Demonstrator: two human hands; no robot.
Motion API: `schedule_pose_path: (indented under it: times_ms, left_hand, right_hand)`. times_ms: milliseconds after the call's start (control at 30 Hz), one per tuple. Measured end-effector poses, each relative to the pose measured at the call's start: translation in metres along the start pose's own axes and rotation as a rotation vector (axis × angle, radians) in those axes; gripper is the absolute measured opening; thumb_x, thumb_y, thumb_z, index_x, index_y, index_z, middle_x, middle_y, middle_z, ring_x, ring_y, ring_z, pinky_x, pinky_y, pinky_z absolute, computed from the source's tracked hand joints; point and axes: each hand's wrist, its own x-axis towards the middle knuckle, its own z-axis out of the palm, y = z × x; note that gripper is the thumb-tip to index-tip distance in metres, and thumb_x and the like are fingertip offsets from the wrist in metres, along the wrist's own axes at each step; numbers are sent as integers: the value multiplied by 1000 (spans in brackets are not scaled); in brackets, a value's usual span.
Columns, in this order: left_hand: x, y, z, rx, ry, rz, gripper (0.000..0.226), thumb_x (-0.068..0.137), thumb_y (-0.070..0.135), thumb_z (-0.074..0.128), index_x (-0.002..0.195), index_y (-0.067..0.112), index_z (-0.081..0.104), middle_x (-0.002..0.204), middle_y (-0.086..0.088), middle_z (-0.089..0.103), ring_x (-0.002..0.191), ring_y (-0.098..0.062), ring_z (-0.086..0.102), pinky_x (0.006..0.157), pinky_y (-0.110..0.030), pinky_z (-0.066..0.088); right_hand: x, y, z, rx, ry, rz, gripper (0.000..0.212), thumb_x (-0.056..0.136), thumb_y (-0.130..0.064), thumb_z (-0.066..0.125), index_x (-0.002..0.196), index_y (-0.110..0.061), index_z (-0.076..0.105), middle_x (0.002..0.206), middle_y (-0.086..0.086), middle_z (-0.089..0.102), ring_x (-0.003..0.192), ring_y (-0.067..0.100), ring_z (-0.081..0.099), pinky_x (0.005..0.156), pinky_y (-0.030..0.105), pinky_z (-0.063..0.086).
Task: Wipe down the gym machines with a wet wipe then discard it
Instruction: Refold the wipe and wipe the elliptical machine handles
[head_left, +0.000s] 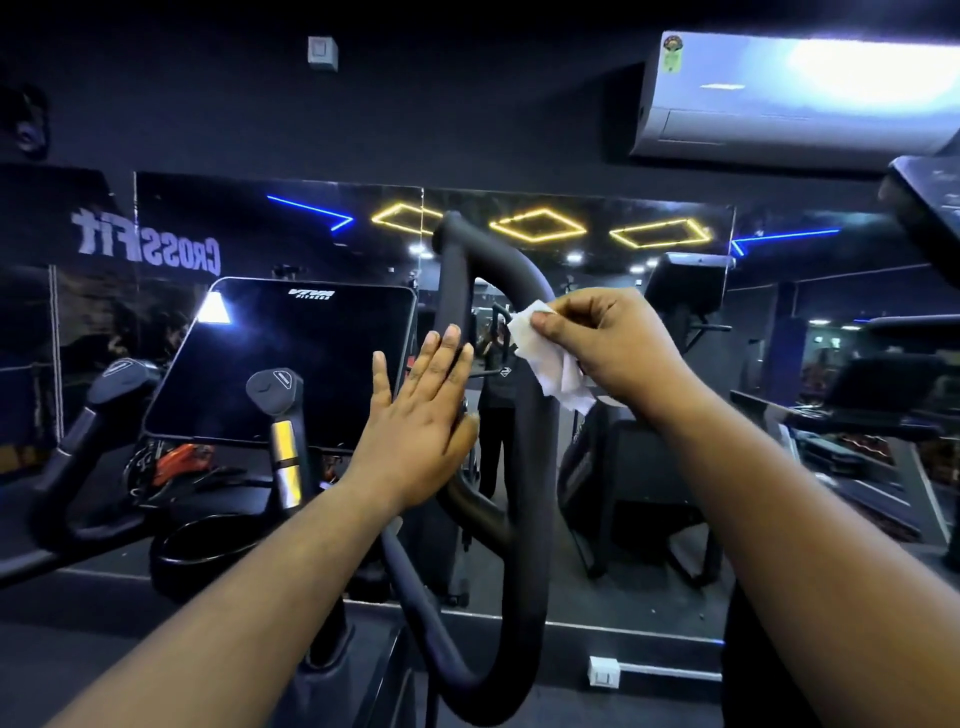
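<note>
A black looped handlebar (530, 467) of a cardio machine rises in the middle of the view. My right hand (618, 338) pinches a crumpled white wet wipe (550, 358) against the loop's right-hand bar, just below its upper bend. My left hand (421, 415) lies flat with straight fingers against the loop's left-hand bar, beside the machine's dark console screen (280, 364).
A short grip with a metallic sensor band (283, 447) stands in front of the screen, and a round cup holder (208, 545) sits below it. A wall mirror (623, 415) faces me. An air conditioner (800, 98) hangs at the upper right. Other machines stand on the right.
</note>
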Motion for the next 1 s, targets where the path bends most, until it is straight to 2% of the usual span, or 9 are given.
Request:
schedule_pose_path:
  times_ms: [100, 233, 300, 367, 533, 633, 767, 867, 1000]
  left_hand:
    - [3, 13, -7, -13, 4, 3, 74, 96, 65, 2, 160, 30, -9, 165, 12, -26, 148, -2, -33, 117, -53, -28]
    - [7, 32, -10, -51, 70, 55, 79, 96, 67, 6, 164, 26, 7, 171, 8, -2, 154, -4, -18, 121, -52, -20]
    - [11, 43, -12, -191, 107, 8, 81, 94, 72, 13, 154, 25, 40, 163, 4, 36, 156, -8, 11, 125, -50, -13]
    - [18, 52, -14, -373, 155, -98, 67, 89, 74, 28, 118, 27, 66, 121, 9, 69, 132, -11, 51, 126, -48, 0]
    - [33, 57, -14, -598, 273, -293, 21, 95, 45, 62, 80, 33, 70, 69, 15, 68, 74, -5, 64, 122, -50, 17]
    - [37, 59, -18, -419, 270, -288, 21, 96, 46, 60, 85, 32, 70, 72, 14, 67, 87, -13, 65, 123, -49, 15]
    - [37, 58, -18, -167, 290, -182, 23, 96, 49, 57, 95, 31, 72, 106, 12, 68, 116, -17, 54, 118, -52, 22]
    - [37, 50, -13, -84, 342, -104, 22, 95, 44, 57, 96, 28, 73, 119, 8, 64, 127, -18, 49, 116, -53, 26]
    - [35, 39, -5, -49, 335, -42, 41, 96, 48, 37, 95, 26, 72, 130, 3, 61, 138, -20, 43, 120, -57, 22]
  right_hand:
    - [-1, 10, 12, 51, 73, 84, 10, 88, -30, 79, 82, -22, 78, 78, -1, 76, 74, 14, 70, 73, 33, 56]
    - [0, 12, 14, 553, 66, 345, 17, 84, -20, 82, 86, -5, 74, 85, 17, 74, 73, 21, 67, 66, 36, 57]
    - [0, 11, 15, 726, 30, 435, 15, 86, -18, 79, 87, -5, 71, 82, 15, 72, 70, 23, 68, 62, 36, 58]
    - [-2, 14, 17, 776, -7, 441, 18, 87, -18, 76, 91, -2, 71, 85, 19, 74, 69, 27, 69, 63, 40, 60]
    - [-6, 30, 20, 461, 174, 276, 14, 86, -14, 80, 95, -6, 74, 87, 10, 78, 78, 21, 74, 71, 38, 61]
    - [-7, 40, 25, 183, 342, 168, 16, 89, -17, 78, 104, -17, 71, 96, 0, 75, 88, 12, 70, 82, 38, 61]
    - [-42, 53, 49, -292, 385, -201, 47, 106, -21, 49, 153, -21, 42, 164, 2, 29, 151, 13, 24, 122, 34, 28]
    - [-55, 72, 70, -355, 71, -329, 55, 109, -29, 37, 161, -21, 20, 170, 0, 2, 157, 15, -5, 126, 52, 16]
    - [-49, 77, 70, -684, 176, -311, 59, 108, -31, 42, 162, -19, 20, 170, 6, -5, 156, 26, -12, 121, 66, 10]
